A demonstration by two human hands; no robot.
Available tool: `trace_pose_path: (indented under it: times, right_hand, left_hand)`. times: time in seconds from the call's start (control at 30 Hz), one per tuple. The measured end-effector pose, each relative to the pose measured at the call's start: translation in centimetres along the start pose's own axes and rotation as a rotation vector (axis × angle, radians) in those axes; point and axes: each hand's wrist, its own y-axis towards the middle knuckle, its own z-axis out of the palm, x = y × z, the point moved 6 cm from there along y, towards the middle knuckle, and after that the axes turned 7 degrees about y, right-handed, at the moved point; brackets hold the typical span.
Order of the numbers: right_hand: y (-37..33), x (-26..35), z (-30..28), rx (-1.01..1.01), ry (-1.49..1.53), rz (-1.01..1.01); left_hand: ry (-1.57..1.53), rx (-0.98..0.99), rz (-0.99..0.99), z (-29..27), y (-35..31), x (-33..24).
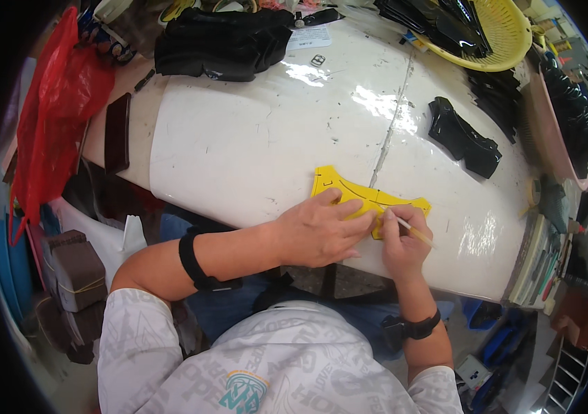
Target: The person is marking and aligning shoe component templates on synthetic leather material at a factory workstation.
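A yellow pattern template (pixel 326 179) with a curved upper edge and dark marks lies flat at the near edge of the white table. Spread across its left and middle part, my left hand (pixel 318 231) presses down with fingers apart. My right hand (pixel 404 250) pinches a thin white pen (pixel 419 235), held slanted with its tip end over the template beside my left fingertips. The exact tip is hidden by my fingers. Whatever may lie beneath the template is covered.
Glossy black cut pieces (pixel 464 138) lie to the right, with a black stack (pixel 223 43) at the far left. A yellow basket (pixel 508 38) and a pink basket (pixel 549 124) hold more. A dark phone-like slab (pixel 118 133) rests near a red plastic bag (pixel 59 103).
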Motion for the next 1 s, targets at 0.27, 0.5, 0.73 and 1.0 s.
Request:
trace_pose_path:
  times: [0.27, 0.5, 0.73, 1.0]
  right_hand:
    - [0.7, 1.9, 0.8, 0.053, -0.183, -0.177]
    - [1.1, 2.1, 1.0, 0.084, -0.212, -0.159]
    - [0.8, 2.1, -0.4, -0.019, -0.323, -0.197]
    - [0.7, 1.8, -1.3, -0.085, -0.333, -0.17]
  left_hand:
    - [0.002, -0.061, -0.003, -0.7, 0.1, 0.0]
    - [-0.037, 0.026, -0.026, -0.2, 0.1, 0.2]
    - [-0.013, -0.007, -0.022, -0.3, 0.0, 0.2]
    - [-0.036, 0.034, -0.035, -0.3, 0.2, 0.3]
